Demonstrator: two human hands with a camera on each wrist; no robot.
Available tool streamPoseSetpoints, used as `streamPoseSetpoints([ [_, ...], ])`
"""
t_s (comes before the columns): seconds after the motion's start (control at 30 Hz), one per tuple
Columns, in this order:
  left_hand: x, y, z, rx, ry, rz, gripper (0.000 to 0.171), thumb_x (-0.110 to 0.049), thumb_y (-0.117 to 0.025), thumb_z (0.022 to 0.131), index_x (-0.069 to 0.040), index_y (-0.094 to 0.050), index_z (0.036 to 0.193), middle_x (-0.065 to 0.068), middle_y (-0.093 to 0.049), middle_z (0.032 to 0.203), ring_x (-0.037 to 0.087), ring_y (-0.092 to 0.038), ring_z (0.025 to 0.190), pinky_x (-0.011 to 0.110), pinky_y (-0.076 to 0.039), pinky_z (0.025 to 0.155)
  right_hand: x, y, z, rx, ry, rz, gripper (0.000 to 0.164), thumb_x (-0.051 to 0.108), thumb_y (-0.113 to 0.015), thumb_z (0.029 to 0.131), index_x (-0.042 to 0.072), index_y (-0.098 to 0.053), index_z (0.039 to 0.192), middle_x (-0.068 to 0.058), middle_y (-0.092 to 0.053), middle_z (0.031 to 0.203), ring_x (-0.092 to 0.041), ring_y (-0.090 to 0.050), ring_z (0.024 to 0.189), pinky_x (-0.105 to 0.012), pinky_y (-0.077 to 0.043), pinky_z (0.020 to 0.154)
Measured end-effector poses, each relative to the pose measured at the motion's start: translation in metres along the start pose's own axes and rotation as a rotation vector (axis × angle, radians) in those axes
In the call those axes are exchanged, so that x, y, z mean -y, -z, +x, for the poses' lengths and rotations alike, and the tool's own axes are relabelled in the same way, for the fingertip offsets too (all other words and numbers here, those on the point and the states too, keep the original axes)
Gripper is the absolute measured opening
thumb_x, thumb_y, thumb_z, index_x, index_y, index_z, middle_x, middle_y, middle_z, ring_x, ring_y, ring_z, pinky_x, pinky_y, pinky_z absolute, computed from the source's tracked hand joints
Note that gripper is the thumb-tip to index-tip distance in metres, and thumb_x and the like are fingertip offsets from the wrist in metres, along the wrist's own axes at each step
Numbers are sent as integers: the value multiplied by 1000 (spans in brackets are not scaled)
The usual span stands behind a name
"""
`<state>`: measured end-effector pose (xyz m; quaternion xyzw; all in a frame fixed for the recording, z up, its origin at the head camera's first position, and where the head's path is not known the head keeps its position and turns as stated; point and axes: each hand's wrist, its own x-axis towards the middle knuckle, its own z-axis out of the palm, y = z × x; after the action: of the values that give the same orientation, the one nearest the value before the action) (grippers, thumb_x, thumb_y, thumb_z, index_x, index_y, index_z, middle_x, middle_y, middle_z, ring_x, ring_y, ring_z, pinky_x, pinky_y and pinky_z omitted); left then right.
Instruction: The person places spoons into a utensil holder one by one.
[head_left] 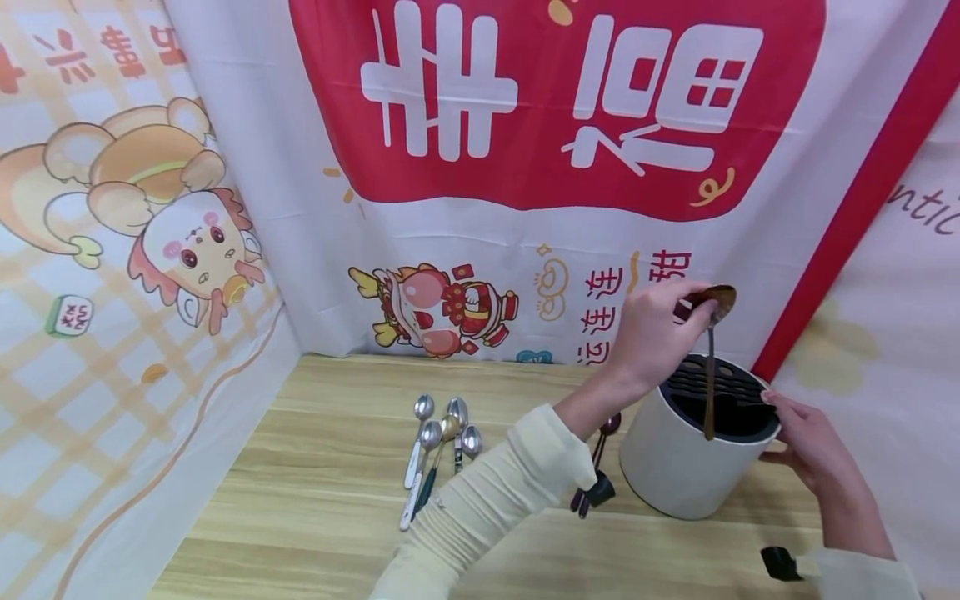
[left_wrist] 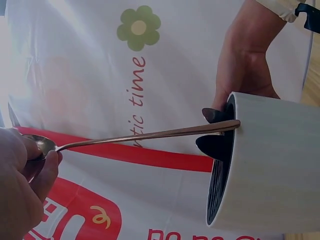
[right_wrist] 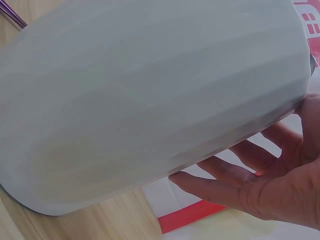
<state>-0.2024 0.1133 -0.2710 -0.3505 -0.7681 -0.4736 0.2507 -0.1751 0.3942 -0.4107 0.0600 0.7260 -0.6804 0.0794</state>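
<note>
In the head view my left hand (head_left: pixel 660 333) pinches a metal spoon (head_left: pixel 710 379) by its bowl, with the long coppery handle pointing down. The handle's tip overlaps the rim of a white round utensil holder (head_left: pixel 675 462) with a black slotted insert (head_left: pixel 697 385); whether it touches is hard to tell. On the holder's right side, my right hand (head_left: pixel 817 442) grips it, thumb at the rim and fingers along the outer wall. The right wrist view shows those fingers (right_wrist: pixel 220 192) spread against the wall.
Several spoons (head_left: pixel 431 435) lie grouped on the wooden table (head_left: pixel 315 475), left of my left forearm. Dark purple spoons (head_left: pixel 611 425) lie just left of the holder, partly hidden by the sleeve. A printed cloth (head_left: pixel 480 275) hangs behind the table.
</note>
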Motion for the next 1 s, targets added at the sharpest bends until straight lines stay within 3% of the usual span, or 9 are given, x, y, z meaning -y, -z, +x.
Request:
streamPoseSetpoints([
  [0.33,-2,-12,4,-13,-25,36,24,-17,-64,97,-8,-70,118,3,-74,113,2,-68,97,-1,-45,81,-2,-1,-2,4,-11,21,34,38,-44,106,47,-69,86,24,-69,86,1,-67,78,-39,-62,63],
  [0.57,-2,-23,-1,47,-61,113,23,-19,-63,99,-11,-70,118,0,-75,113,1,-67,100,-1,-43,85,-1,0,1,-4,-16,-40,30,43,-43,105,49,-66,87,28,-66,87,3,-66,80,-45,-62,67],
  [0.67,2,-31,-6,65,-93,186,21,-20,-63,99,-12,-72,116,-2,-75,111,1,-68,100,-1,-42,87,-2,0,2,4,0,-21,28,43,-45,104,48,-68,89,28,-67,89,3,-67,80,-44,-62,66],
  [1.0,15,-67,-25,142,-130,297,19,-23,-65,98,-16,-74,112,-7,-76,108,-2,-69,98,-1,-43,85,-3,1,1,26,23,30,32,37,-43,106,48,-68,90,27,-68,90,2,-67,81,-38,-61,64],
])
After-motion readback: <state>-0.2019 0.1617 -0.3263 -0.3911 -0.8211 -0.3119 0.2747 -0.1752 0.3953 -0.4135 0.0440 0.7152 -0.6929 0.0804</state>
